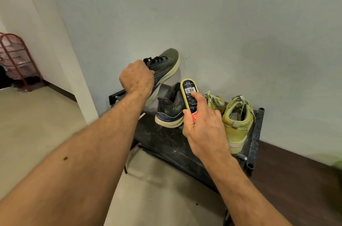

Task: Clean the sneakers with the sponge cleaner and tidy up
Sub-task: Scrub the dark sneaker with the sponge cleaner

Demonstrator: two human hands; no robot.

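Lifted sneaker point(162, 66): dark olive cloth upper, matt; pale rubber-like sole, smooth rim; black woven laces.
Second dark sneaker point(171, 107): grey cloth upper, matt and dusty-looking; pale sole, scuffed.
Sponge cleaner point(189, 96): yellowish plastic casing, smooth, slight sheen; printed paper-like label with barcode.
Pair of yellow-green shoes point(236, 116): matt upper, suede or cloth, cannot tell which; flat woven laces.
Shoe rack point(254, 133): dark metal tubes, dull; shelf surface black, speckled with dust.
Wall point(222, 22): painted, matt, smooth.
Floor point(37, 124): pale, smooth, low sheen.
Red rack point(16, 55): red-painted metal frame.
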